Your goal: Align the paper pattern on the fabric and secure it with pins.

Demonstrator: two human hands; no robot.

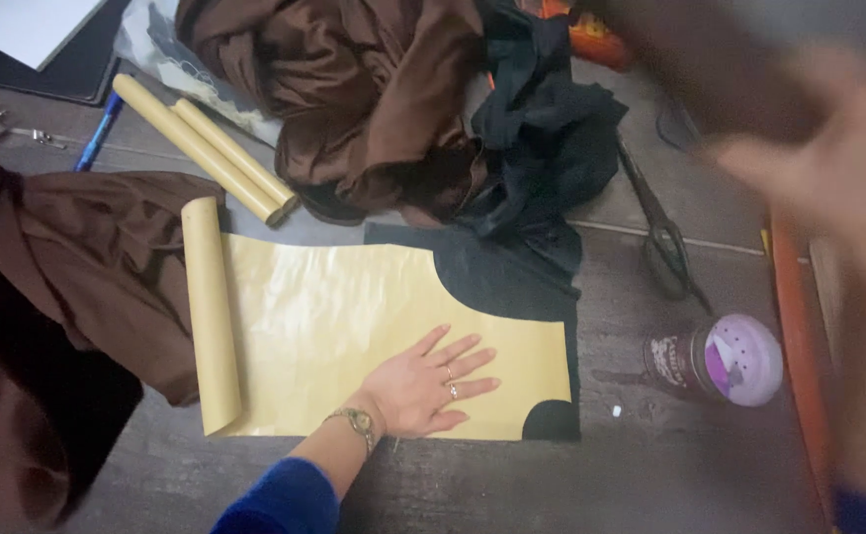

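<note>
Place: looking like a home sewing spot.
Signs: paper pattern (354, 336) lying over dark cloth (497, 282), scissors (662, 232) and brown fabric (354, 89) sitting nearby.

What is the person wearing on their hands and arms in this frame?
The left hand is bare, with rings on two fingers and a gold-toned wristwatch on the wrist. The forearm is uncovered up to a blue sleeve. The right hand is badly motion-blurred close to the camera, so any jewellery cannot be made out; a strip of blue at the bottom right corner looks like the matching sleeve.
</note>
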